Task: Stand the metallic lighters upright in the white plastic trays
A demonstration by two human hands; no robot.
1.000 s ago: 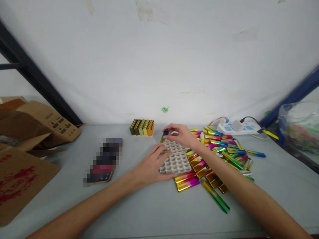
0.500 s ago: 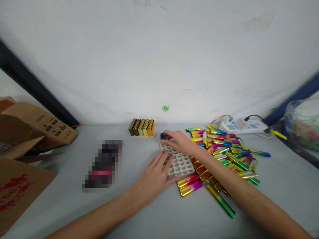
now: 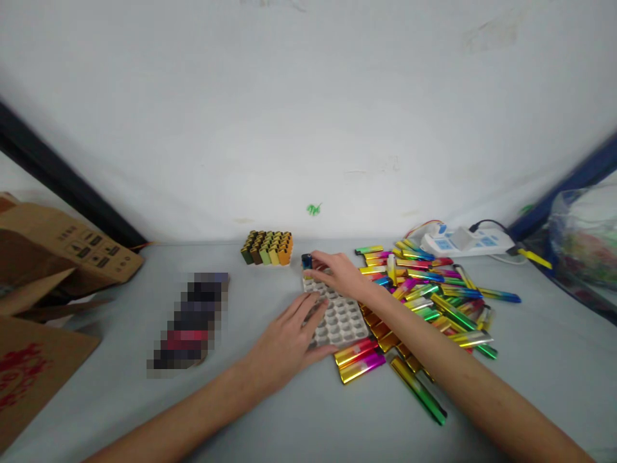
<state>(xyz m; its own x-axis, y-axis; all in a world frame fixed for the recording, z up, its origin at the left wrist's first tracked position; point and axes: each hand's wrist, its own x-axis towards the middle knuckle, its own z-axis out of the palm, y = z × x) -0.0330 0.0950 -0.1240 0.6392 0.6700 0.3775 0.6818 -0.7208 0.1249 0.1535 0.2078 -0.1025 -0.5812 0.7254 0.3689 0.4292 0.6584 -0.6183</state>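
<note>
A pale tray [image 3: 344, 319] with rows of small pockets lies on the grey table. My left hand [image 3: 289, 328] rests along its left side, fingers stretched over the edge and thumb spread at the near edge. At the tray's far left corner, my right hand [image 3: 337, 273] pinches a dark blue lighter [image 3: 307, 260] that stands upright. Beneath my right forearm and to the right lies a loose heap of shiny lighters [image 3: 424, 276] in gold, green, red, purple and blue. Two more lighters [image 3: 359, 360] lie by the tray's near right corner.
Behind the tray, a block of upright lighters [image 3: 267, 249] stands near the wall. A white power strip [image 3: 467, 242] with plugs sits at the back right. Open cardboard boxes [image 3: 62, 244] are at the left. A blurred-out dark object [image 3: 187, 325] lies on the table's left side.
The view has shifted slightly, so most things appear a little further left. Both hands keep nearly the same places at the tray, and the blue lighter remains in my right fingers.
</note>
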